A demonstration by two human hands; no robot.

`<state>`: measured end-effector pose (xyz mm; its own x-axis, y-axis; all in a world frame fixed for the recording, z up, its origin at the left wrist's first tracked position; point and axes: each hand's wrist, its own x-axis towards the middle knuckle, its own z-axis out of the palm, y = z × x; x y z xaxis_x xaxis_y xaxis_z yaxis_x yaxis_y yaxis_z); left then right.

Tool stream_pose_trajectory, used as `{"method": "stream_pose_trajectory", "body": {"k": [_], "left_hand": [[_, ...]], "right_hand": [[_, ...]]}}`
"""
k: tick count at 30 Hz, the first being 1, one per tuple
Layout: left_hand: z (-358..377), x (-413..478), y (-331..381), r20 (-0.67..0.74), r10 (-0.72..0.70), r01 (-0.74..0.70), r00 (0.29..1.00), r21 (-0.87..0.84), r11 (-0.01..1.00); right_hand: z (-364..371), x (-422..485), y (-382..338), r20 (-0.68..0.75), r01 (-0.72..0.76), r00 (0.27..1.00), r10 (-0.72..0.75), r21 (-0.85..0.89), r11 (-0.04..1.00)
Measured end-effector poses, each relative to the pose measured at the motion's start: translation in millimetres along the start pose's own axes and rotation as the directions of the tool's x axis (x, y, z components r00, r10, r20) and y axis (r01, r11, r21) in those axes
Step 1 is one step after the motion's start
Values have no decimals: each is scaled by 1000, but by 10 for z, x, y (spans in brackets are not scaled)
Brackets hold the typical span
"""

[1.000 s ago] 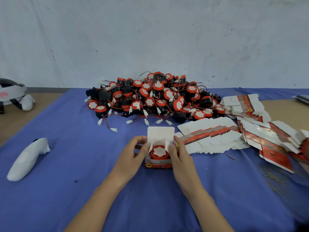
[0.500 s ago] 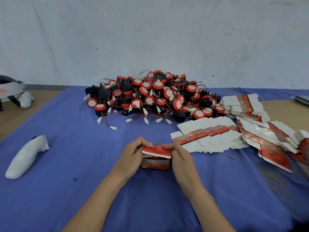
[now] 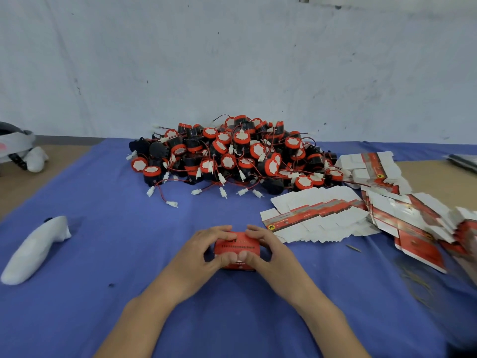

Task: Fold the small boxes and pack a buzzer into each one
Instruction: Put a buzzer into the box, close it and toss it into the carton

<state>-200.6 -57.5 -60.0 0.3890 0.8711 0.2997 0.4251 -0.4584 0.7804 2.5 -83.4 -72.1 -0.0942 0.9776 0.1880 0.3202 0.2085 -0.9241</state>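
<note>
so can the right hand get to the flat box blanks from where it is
Probably yes. The flat box blanks lie just right of the right hand with only bare blue cloth between. But it grips the red box together with the left hand, so it must let go first.

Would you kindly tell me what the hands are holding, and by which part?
The left hand and right hand grip the small red box by its two ends, thumbs on its near edge.
</note>
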Motion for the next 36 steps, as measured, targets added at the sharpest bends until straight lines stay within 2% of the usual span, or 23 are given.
{"method": "stream_pose_trajectory", "body": {"k": [8, 17, 26, 31, 36], "left_hand": [[23, -12, -44, -5, 66, -65, 998, 110, 992], [56, 19, 37, -116, 47, -44, 992, 28, 999], [57, -6, -38, -67, 7, -11, 998, -60, 998], [64, -20, -41, -72, 51, -53, 996, -25, 998], [16, -62, -61, -48, 91, -84, 995, 131, 988]], "right_hand": [[5, 1, 43, 4, 22, 1000, -22, -104, 994], [29, -48, -62, -32, 82, 996, -86, -105, 991], [27, -48, -26, 10, 117, 993, -117, -155, 981], [32, -48, -30, 34, 119, 993, -115, -151, 981], [14, -44, -11, 70, 127, 991, -117, -163, 978]]}}
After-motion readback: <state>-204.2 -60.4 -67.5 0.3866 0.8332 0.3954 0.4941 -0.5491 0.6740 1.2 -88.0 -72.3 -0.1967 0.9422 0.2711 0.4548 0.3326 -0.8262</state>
